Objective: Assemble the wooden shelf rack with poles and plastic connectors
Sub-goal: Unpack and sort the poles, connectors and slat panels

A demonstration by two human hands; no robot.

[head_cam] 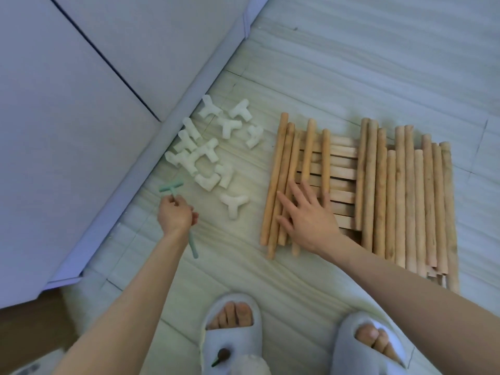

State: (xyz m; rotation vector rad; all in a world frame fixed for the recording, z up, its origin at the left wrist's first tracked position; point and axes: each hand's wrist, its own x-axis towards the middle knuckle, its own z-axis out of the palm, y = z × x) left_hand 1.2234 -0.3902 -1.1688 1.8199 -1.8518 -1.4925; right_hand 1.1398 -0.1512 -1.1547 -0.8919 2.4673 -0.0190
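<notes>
Several wooden poles (405, 190) lie side by side on the floor, over a stack of flat wooden slats (342, 169). My right hand (308, 215) rests flat, fingers spread, on the leftmost poles (278, 169). Left of them lies a loose pile of several white plastic connectors (208, 147), with one Y-shaped connector (234, 204) nearest my hand. My left hand (176, 215) grips a green T-shaped plastic tool (171, 186) by its shaft, whose lower end sticks out below my wrist.
A grey-white cabinet base (130, 190) runs diagonally along the left, close to the connectors. My two feet in grey slippers (230, 334) stand at the bottom edge. The floor (351, 63) has pale wood-grain planks.
</notes>
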